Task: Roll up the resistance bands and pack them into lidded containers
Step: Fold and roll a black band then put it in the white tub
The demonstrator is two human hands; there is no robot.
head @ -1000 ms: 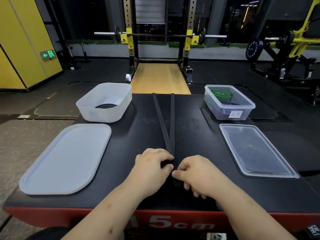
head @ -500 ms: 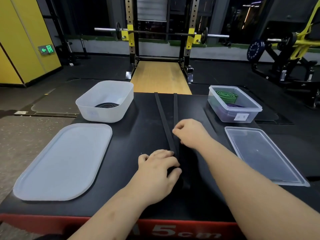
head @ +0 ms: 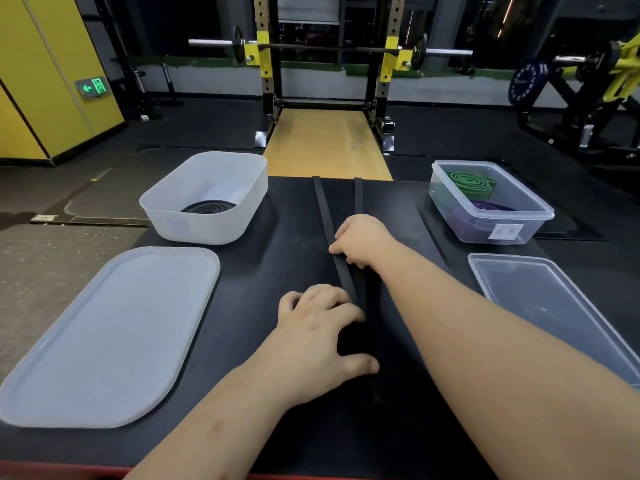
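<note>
Soft, limp and probably springy, the black resistance band (head: 326, 216) lies in two strands up the counter (head: 277, 271) at mid-frame, best gripped at its near end, where the left hand (head: 318, 334) curls its fingers round it, while the right hand (head: 363, 240) pinches the strands higher up.

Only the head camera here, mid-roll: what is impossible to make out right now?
- Head view: near end of the black band, covered by the left hand; amount rolled unknown.
- Head view: its far end drops past the black platform's far edge.
- Head view: label on the clear container, print too small.
- Head view: clear lid, near corner cut off by the right frame edge.
</note>
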